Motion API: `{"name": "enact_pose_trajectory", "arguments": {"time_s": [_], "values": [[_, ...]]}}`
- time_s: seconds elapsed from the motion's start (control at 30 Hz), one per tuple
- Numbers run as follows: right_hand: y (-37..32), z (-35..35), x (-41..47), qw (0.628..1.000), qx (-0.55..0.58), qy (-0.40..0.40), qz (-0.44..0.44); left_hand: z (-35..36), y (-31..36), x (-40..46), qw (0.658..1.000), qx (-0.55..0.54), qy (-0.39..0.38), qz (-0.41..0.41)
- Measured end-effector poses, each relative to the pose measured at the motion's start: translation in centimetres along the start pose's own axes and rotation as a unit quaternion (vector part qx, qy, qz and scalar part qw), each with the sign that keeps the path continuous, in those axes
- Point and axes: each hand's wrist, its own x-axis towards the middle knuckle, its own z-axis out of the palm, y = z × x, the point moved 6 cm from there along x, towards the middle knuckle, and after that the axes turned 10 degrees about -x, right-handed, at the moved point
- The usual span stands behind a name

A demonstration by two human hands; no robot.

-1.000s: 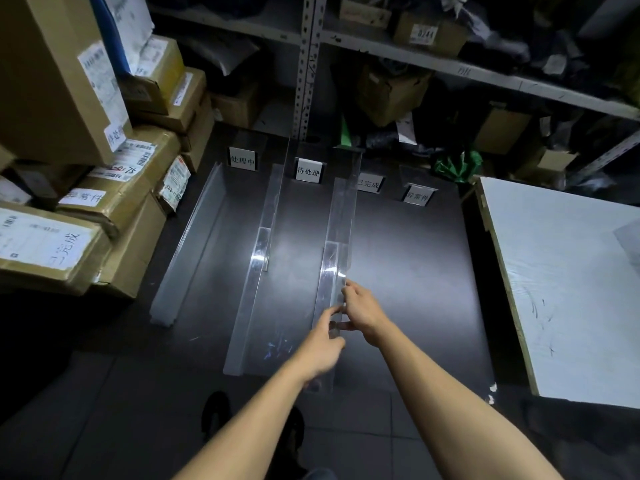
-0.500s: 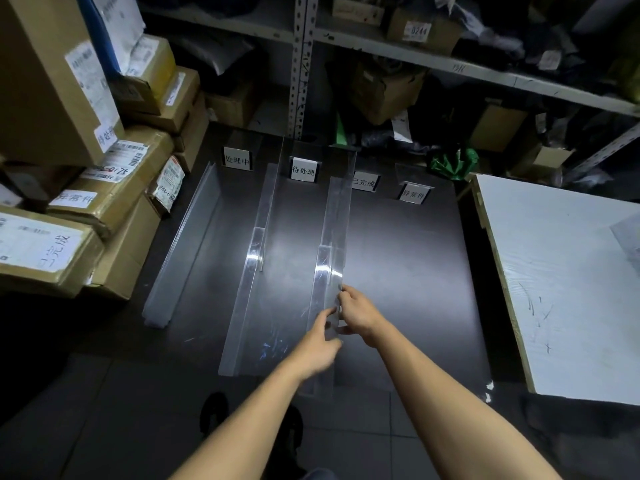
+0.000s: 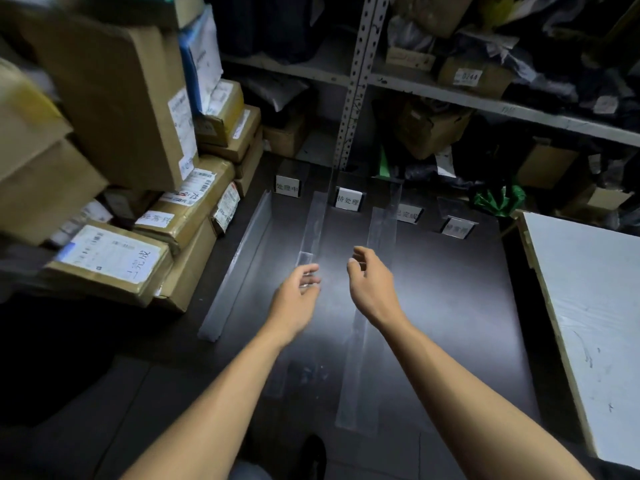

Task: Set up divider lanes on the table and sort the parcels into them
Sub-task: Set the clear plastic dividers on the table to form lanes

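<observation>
Two bare forearms reach forward from the bottom of the view over a dark surface (image 3: 457, 306). The left hand (image 3: 294, 299) hovers with fingers loosely curled and its grip released, holding nothing, just above the middle clear divider strip (image 3: 313, 230). The right hand (image 3: 372, 289) is likewise released and empty, fingers slightly bent, over the right clear divider strip (image 3: 356, 375), which runs from the near edge toward the back. A third clear strip (image 3: 239, 271) lies further left, beside stacked cardboard parcels (image 3: 114, 261) with printed labels. Beyond the hands, four small white label cards (image 3: 348, 200) stand along the far edge of the surface. Behind them, metal shelving (image 3: 356, 81) holds more boxes. A white board (image 3: 595, 306) sits at right.
</observation>
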Motion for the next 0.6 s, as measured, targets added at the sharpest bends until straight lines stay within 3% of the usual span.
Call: {"name": "enact_pose_trajectory", "arguments": {"time_s": [0.13,0.3,0.4,0.6], "values": [[-6.5,4.0,0.5,0.997,0.024,-0.062,-0.045,-6.9,2.4,1.4,0.998,0.031,0.051,0.021],[-11.1,11.0,1.3,0.985,0.001,-0.169,-0.024,-13.7,0.8,3.6,0.985,0.137,0.104,-0.007],[-12.1,14.7,1.6,0.979,-0.016,-0.205,0.004,-15.7,-1.8,4.7,0.981,0.168,0.062,-0.069],[-12.2,20.0,2.3,0.968,0.012,-0.237,0.085,-15.7,-5.1,5.9,0.985,0.093,-0.061,-0.134]]}}
